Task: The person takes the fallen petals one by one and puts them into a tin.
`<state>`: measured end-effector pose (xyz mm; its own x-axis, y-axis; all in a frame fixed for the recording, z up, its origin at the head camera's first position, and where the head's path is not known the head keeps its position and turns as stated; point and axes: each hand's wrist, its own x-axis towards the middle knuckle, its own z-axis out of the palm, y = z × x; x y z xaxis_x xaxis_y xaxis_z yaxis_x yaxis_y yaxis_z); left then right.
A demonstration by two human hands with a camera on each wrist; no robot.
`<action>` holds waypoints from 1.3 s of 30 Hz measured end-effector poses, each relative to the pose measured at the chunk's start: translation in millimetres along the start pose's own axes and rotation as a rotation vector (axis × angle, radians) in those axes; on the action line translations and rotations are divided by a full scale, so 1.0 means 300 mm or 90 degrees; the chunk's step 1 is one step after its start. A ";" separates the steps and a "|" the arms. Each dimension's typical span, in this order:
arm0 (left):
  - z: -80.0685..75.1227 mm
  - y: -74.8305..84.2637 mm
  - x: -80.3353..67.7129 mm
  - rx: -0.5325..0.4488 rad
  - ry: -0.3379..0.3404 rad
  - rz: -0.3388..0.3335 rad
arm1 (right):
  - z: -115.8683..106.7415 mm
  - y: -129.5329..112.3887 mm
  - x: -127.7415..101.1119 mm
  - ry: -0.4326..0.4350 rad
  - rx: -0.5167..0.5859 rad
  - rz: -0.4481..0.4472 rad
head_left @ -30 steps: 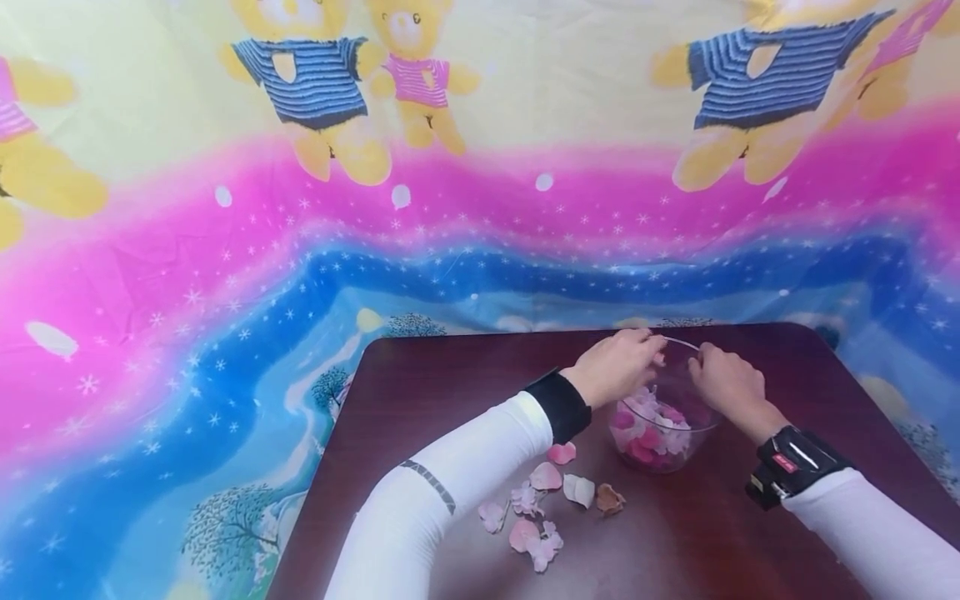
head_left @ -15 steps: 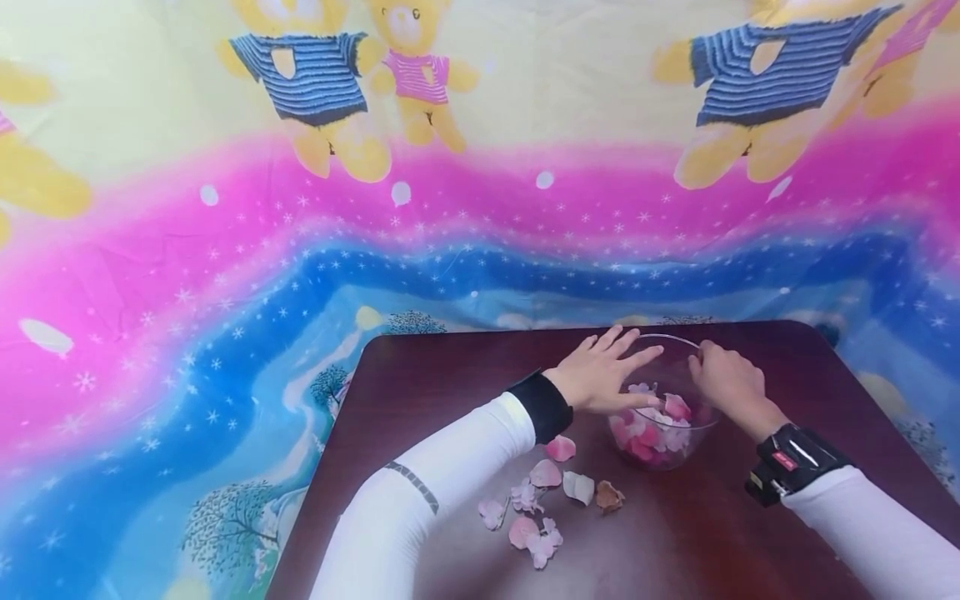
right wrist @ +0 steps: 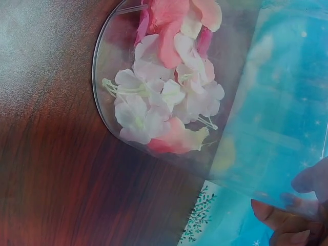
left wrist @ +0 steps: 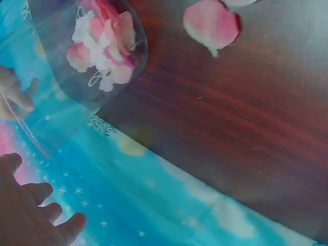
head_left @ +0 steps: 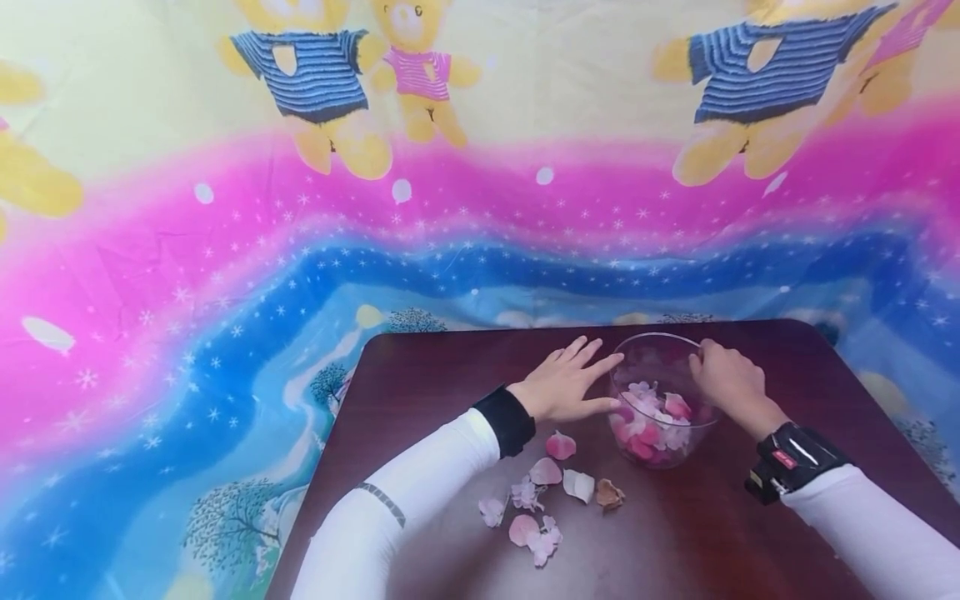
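A clear glass bowl point(head_left: 663, 454) stands on the dark wooden table point(head_left: 442, 375) and holds pink and white flower petals point(head_left: 652, 421). My right hand point(head_left: 722, 377) grips the bowl's right rim. In the right wrist view its fingers point(right wrist: 287, 218) pinch the glass wall of the bowl point(right wrist: 241, 118) above the petals point(right wrist: 164, 97). My left hand point(head_left: 567, 385) is flat and spread just left of the bowl, holding nothing, its fingertips close to the glass. The left wrist view shows the bowl point(left wrist: 61, 113) and my straight left fingers point(left wrist: 36, 215).
Several loose petals point(head_left: 542, 500) lie on the table in front of the bowl, one pink petal point(head_left: 560, 446) near my left wrist. A bright cloth with bears point(head_left: 225, 250) hangs behind and beside the table. The table's left edge point(head_left: 330, 450) is close.
My left hand has drawn back from over the bowl to its left side, and its fingers have gone from curled to spread. The right hand has stayed on the rim.
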<state>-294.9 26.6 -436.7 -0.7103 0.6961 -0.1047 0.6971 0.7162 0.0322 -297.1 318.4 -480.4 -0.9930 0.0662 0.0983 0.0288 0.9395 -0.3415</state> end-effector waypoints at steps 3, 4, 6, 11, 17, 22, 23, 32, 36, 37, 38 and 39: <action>0.018 -0.027 -0.027 -0.017 0.001 -0.009 | -0.001 -0.004 0.004 0.000 -0.002 0.000; 0.024 -0.035 -0.036 -0.022 0.001 -0.013 | -0.002 -0.005 0.006 0.001 -0.002 -0.001; 0.035 -0.048 -0.052 -0.024 -0.004 -0.017 | -0.004 -0.005 0.009 0.003 -0.003 -0.001; 0.064 -0.068 -0.077 -0.013 -0.024 -0.015 | -0.012 -0.007 0.010 -0.004 -0.004 0.002; 0.104 -0.076 -0.097 -0.012 -0.041 -0.021 | -0.009 -0.007 0.012 -0.016 -0.002 0.003; 0.148 -0.071 -0.107 -0.009 -0.073 -0.025 | -0.006 -0.008 0.015 -0.016 -0.002 0.005; 0.158 -0.068 -0.109 -0.009 -0.081 -0.024 | -0.007 -0.009 0.013 -0.015 -0.002 0.005; 0.233 -0.044 -0.109 0.002 -0.122 -0.011 | -0.005 -0.009 0.010 -0.009 -0.003 0.005; 0.263 -0.040 -0.096 0.000 -0.121 -0.003 | -0.003 -0.008 0.009 -0.006 -0.002 0.005; 0.272 -0.039 -0.093 -0.005 -0.117 0.000 | -0.003 -0.009 0.009 -0.005 -0.002 0.004; 0.283 -0.039 -0.090 -0.010 -0.111 0.004 | -0.002 -0.009 0.009 -0.007 -0.001 0.004; 0.295 -0.039 -0.088 -0.010 -0.106 0.009 | -0.002 -0.008 0.009 -0.007 0.000 0.003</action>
<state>-275.8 -4.6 -522.2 -0.6731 0.6896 -0.2672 0.7049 0.7075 0.0501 -299.7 316.5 -478.7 -0.9941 0.0667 0.0859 0.0336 0.9393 -0.3414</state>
